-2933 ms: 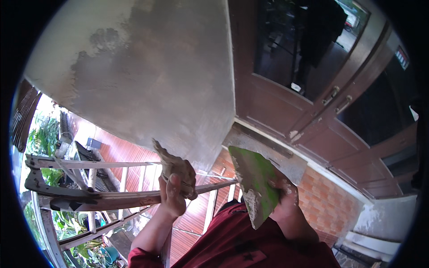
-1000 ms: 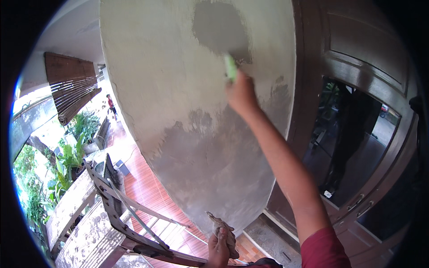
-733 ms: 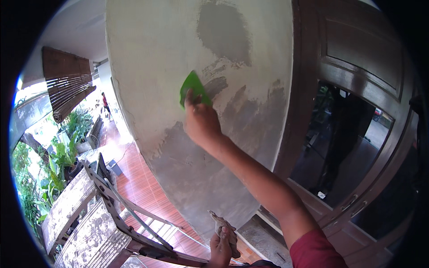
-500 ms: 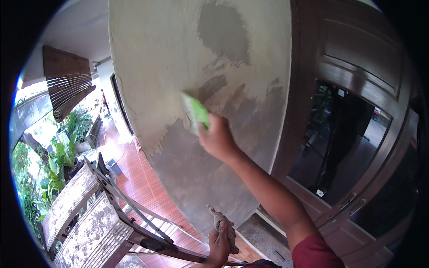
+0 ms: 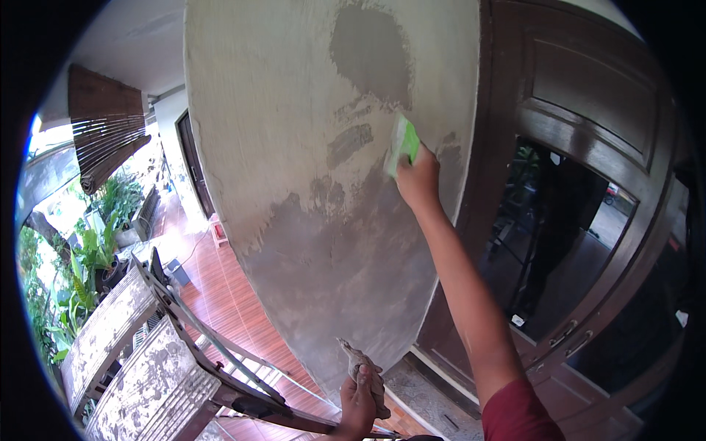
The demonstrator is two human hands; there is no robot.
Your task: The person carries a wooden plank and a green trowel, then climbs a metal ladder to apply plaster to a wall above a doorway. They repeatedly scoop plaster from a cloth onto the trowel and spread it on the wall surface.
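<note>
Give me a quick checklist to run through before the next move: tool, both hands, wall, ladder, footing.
1. Green scraper gripped in the right hand: ok.
2. Scraper edge flat on the wall: cannot tell; it overlaps the wall in view, but contact isn't clear.
3. Grey, paste-smeared thing held in the left hand, low before the wall: ok.
4. Grey coat unbroken: not ok; pale gaps show between the lower area and the upper patch.
5. Ladder treads clean: not ok; blotched with residue.
6. Feet securely placed: cannot tell; out of view.
</note>
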